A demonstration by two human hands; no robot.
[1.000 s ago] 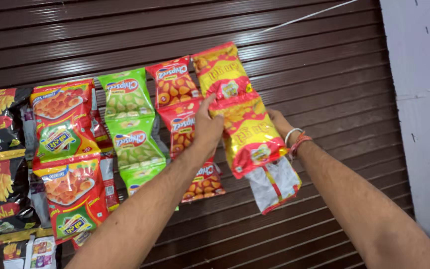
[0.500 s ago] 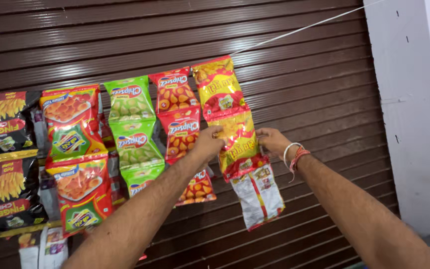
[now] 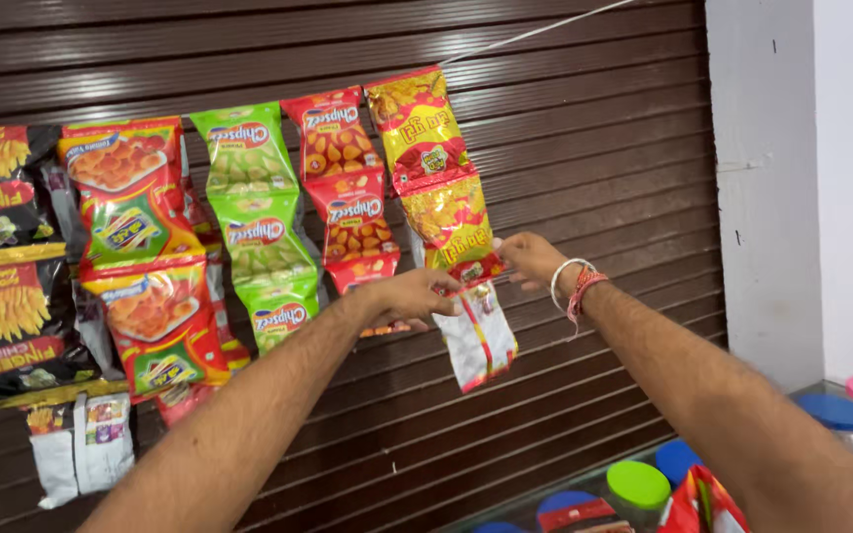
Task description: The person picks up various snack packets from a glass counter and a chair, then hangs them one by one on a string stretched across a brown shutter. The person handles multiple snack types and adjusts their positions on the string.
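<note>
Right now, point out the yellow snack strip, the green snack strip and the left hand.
yellow snack strip (image 3: 425, 138), head view, upper packet.
green snack strip (image 3: 249, 158), head view, top packet.
left hand (image 3: 417, 293), head view, back of hand.

A small shop: snack packet strips (image 3: 249, 217) hang on a brown shutter (image 3: 584, 148) above lidded jars (image 3: 639, 489).

both arms raised forward, left hand (image 3: 412, 296) grip pinched, right hand (image 3: 530, 260) fingers curled

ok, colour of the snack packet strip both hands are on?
Yellow and red, with a white packet at the bottom: the strip held by left hand and right hand. Head view.
</note>
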